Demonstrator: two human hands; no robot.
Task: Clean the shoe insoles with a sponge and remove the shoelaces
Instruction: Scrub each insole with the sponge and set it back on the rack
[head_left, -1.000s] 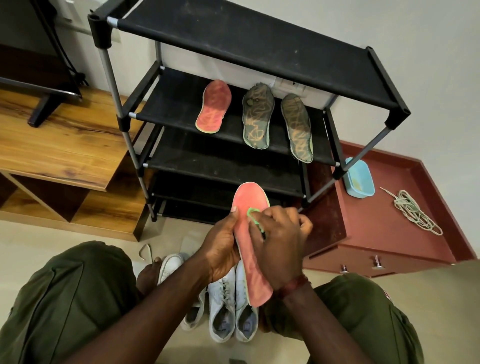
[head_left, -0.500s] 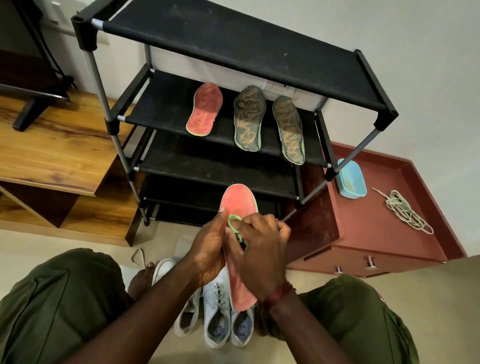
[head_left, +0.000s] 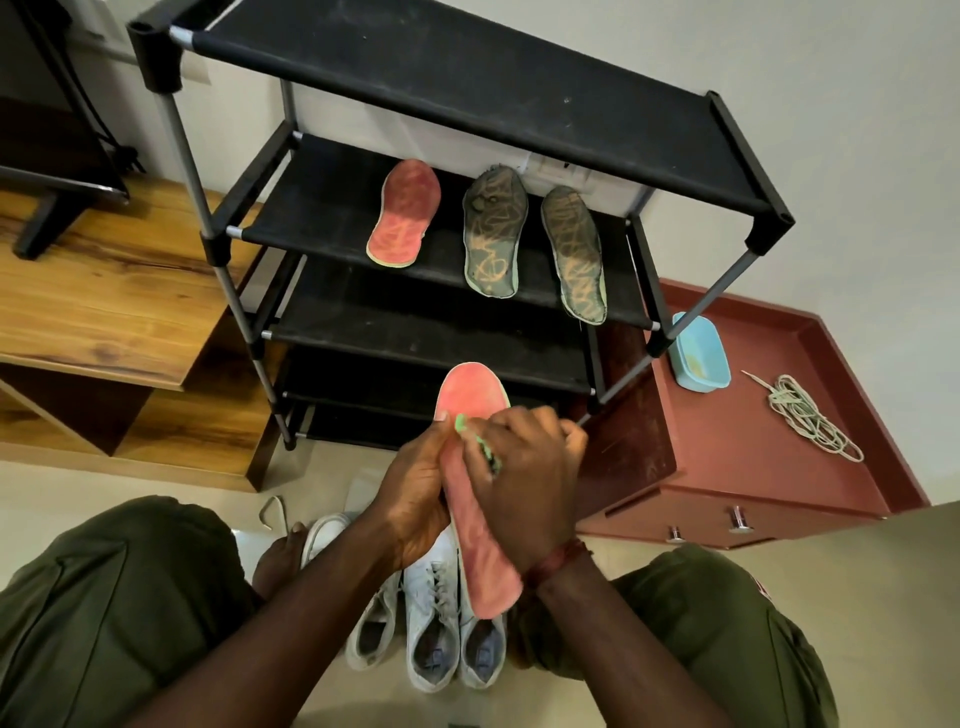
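Observation:
My left hand (head_left: 415, 488) grips a red insole (head_left: 470, 400) by its left edge, toe end pointing away from me. My right hand (head_left: 524, 478) holds a green sponge (head_left: 485, 452) pressed against the insole's middle; most of the sponge is hidden under my fingers. A second red insole (head_left: 405, 213) and two dark insoles (head_left: 493, 234) (head_left: 574, 254) lie on the second tier of the black shoe rack (head_left: 322, 208). White sneakers (head_left: 436, 623) stand on the floor below my hands, laces in at least one. A bundle of removed shoelaces (head_left: 805, 415) lies on the red cabinet top (head_left: 753, 457).
A light blue tub (head_left: 698, 358) sits on the red cabinet beside the rack's right leg. A wooden TV unit (head_left: 104, 291) stands to the left with a screen on it. My knees in green trousers frame the sneakers on the tiled floor.
My right hand has slid the sponge down the insole toward the heel, from near the toe to the middle. My left hand keeps its hold.

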